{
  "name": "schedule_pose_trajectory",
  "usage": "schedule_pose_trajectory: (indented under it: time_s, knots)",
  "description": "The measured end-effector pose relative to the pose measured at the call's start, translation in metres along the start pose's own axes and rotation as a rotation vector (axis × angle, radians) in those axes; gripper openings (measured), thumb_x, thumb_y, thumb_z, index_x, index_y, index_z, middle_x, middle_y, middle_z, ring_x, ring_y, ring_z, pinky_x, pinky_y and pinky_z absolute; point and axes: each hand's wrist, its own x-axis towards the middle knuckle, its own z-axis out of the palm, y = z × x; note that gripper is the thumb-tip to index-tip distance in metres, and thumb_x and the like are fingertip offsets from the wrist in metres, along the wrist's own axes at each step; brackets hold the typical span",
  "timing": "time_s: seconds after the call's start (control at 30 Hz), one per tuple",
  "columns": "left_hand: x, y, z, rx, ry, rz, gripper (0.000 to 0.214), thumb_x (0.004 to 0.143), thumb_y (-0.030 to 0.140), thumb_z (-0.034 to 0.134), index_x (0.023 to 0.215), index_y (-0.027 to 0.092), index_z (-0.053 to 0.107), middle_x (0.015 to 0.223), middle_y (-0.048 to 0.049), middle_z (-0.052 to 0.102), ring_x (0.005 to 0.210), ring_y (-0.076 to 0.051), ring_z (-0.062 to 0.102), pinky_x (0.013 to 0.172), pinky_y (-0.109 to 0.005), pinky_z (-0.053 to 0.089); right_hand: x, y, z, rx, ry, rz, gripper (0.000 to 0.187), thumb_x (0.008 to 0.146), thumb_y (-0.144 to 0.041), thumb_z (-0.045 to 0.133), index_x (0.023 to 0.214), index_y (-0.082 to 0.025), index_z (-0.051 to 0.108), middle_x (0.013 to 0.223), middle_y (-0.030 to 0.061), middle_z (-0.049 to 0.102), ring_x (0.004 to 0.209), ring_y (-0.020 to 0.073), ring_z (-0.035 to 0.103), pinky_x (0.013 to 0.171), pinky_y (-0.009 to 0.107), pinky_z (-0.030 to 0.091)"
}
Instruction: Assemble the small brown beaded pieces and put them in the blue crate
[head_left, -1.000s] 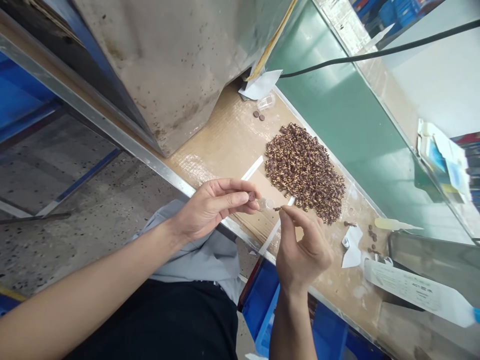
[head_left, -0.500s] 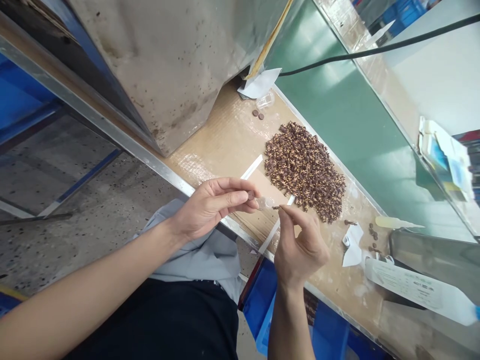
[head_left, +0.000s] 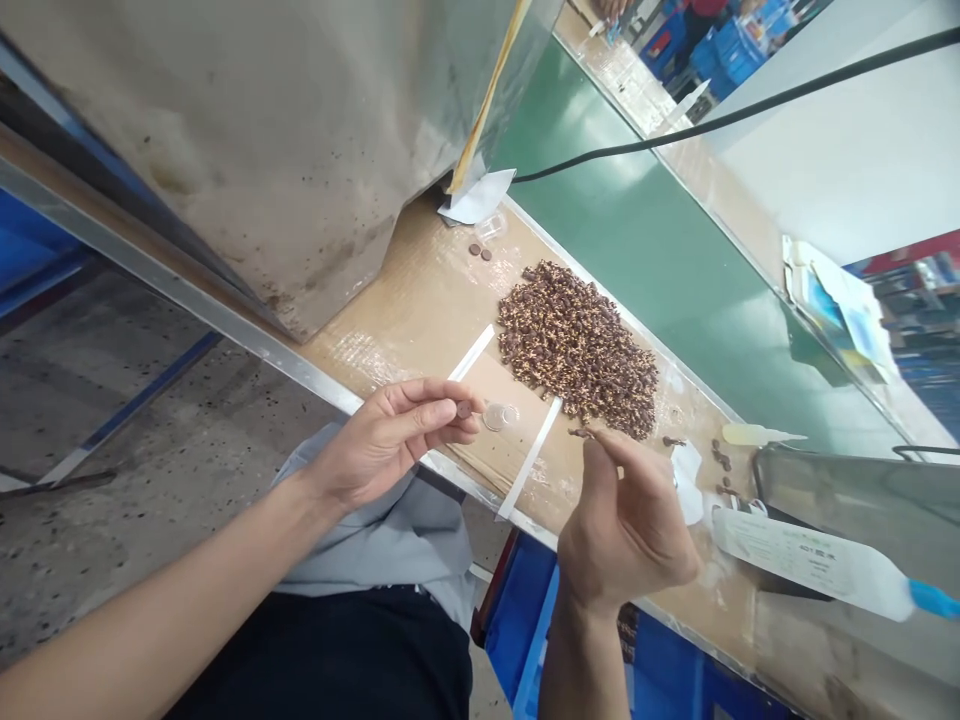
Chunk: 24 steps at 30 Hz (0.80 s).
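Observation:
Between the thumb and fingers of my left hand [head_left: 409, 425] is a small brown disc [head_left: 464, 409]. Just beyond those fingertips is a small clear round dish [head_left: 500, 416]. My right hand [head_left: 626, 510] pinches a small dark brown piece [head_left: 580, 433] by its end, to the right of the dish. Past both hands lies a large heap of small brown and gold parts [head_left: 577, 340] on the brown board-covered bench [head_left: 420, 310]. The exact kind of these small parts is hard to make out.
A large metal box [head_left: 300, 150] stands at the left of the bench. At the right lie a clear bottle [head_left: 810, 560] with a blue tip, a white paper scrap [head_left: 686, 480] and a pale tube [head_left: 761, 435]. A black cable [head_left: 675, 140] crosses above the green panel [head_left: 637, 210].
My right hand has drawn away to the right from the clear dish with the brown piece in its pinch. My left hand keeps the disc. The view has shifted slightly.

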Motion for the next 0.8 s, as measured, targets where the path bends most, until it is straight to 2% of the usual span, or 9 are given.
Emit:
schedule_pose_trajectory:
  time_s: [0.13, 0.17, 0.27, 0.33, 0.47, 0.6, 0.67, 0.8]
  knots:
    - [0.001, 0.001, 0.002, -0.014, 0.020, 0.009, 0.020, 0.094, 0.027, 0.108, 0.111, 0.021, 0.098, 0.112, -0.0073, 0.096, 0.096, -0.016, 0.092, 0.095, -0.020, 0.074, 0.003, 0.002, 0.006, 0.008, -0.225, -0.065, 0.020, 0.112, -0.010, 0.085, 0.119, -0.027, 0.090, 0.108, 0.0032, 0.092, 0.096, 0.0255, 0.087, 0.088, 0.045, 0.071]
    - [0.001, 0.000, 0.002, -0.013, 0.023, 0.010, 0.021, 0.094, 0.027, 0.108, 0.111, 0.021, 0.098, 0.111, -0.0074, 0.096, 0.095, -0.016, 0.092, 0.094, -0.020, 0.074, 0.002, 0.001, 0.005, 0.011, -0.242, -0.068, 0.022, 0.111, -0.008, 0.085, 0.120, -0.027, 0.090, 0.109, 0.0032, 0.092, 0.096, 0.0252, 0.087, 0.088, 0.044, 0.071]
    - [0.001, 0.000, 0.001, -0.007, 0.026, 0.018, 0.022, 0.094, 0.028, 0.108, 0.113, 0.020, 0.098, 0.110, -0.0079, 0.095, 0.094, -0.016, 0.091, 0.093, -0.020, 0.074, 0.001, -0.001, -0.004, 0.000, -0.083, -0.112, 0.037, 0.102, 0.000, 0.092, 0.126, -0.028, 0.091, 0.112, 0.0038, 0.092, 0.098, 0.0270, 0.087, 0.086, 0.045, 0.070]
    - [0.002, -0.001, 0.001, 0.000, 0.033, 0.017, 0.024, 0.094, 0.028, 0.108, 0.114, 0.020, 0.098, 0.110, -0.0077, 0.095, 0.094, -0.016, 0.091, 0.093, -0.020, 0.074, -0.003, 0.000, -0.010, -0.002, -0.070, -0.153, 0.042, 0.100, 0.002, 0.093, 0.129, -0.029, 0.091, 0.113, 0.0035, 0.092, 0.098, 0.0274, 0.087, 0.086, 0.045, 0.070]
    - [0.004, -0.001, 0.001, 0.012, 0.034, 0.005, 0.024, 0.094, 0.028, 0.108, 0.114, 0.020, 0.098, 0.111, -0.0073, 0.095, 0.096, -0.016, 0.091, 0.094, -0.020, 0.074, -0.020, 0.013, -0.011, 0.001, -0.324, -0.124, 0.031, 0.108, 0.000, 0.085, 0.124, -0.027, 0.089, 0.111, 0.0041, 0.092, 0.096, 0.0244, 0.087, 0.088, 0.041, 0.069]
    - [0.003, -0.001, 0.002, 0.010, 0.022, 0.005, 0.023, 0.095, 0.027, 0.107, 0.115, 0.020, 0.098, 0.112, -0.0076, 0.095, 0.095, -0.016, 0.091, 0.094, -0.021, 0.074, -0.041, 0.024, -0.006, -0.008, -0.434, -0.090, 0.024, 0.112, -0.003, 0.081, 0.122, -0.024, 0.088, 0.113, 0.0058, 0.091, 0.098, 0.0231, 0.086, 0.091, 0.039, 0.067]
    - [0.002, -0.001, 0.001, 0.009, 0.027, 0.006, 0.024, 0.095, 0.027, 0.107, 0.116, 0.020, 0.098, 0.111, -0.0071, 0.095, 0.095, -0.016, 0.090, 0.093, -0.021, 0.075, -0.043, 0.024, -0.008, 0.008, -0.421, -0.097, 0.026, 0.111, -0.001, 0.081, 0.123, -0.024, 0.088, 0.114, 0.0059, 0.091, 0.098, 0.0233, 0.086, 0.091, 0.040, 0.068]
    - [0.001, 0.001, 0.001, 0.018, 0.020, -0.015, 0.023, 0.094, 0.028, 0.109, 0.113, 0.020, 0.098, 0.111, -0.0075, 0.095, 0.095, -0.016, 0.091, 0.094, -0.021, 0.075, -0.030, 0.011, -0.021, 0.008, -0.184, -0.157, 0.044, 0.101, 0.006, 0.090, 0.129, -0.028, 0.090, 0.115, 0.0052, 0.093, 0.096, 0.0268, 0.088, 0.084, 0.044, 0.070]
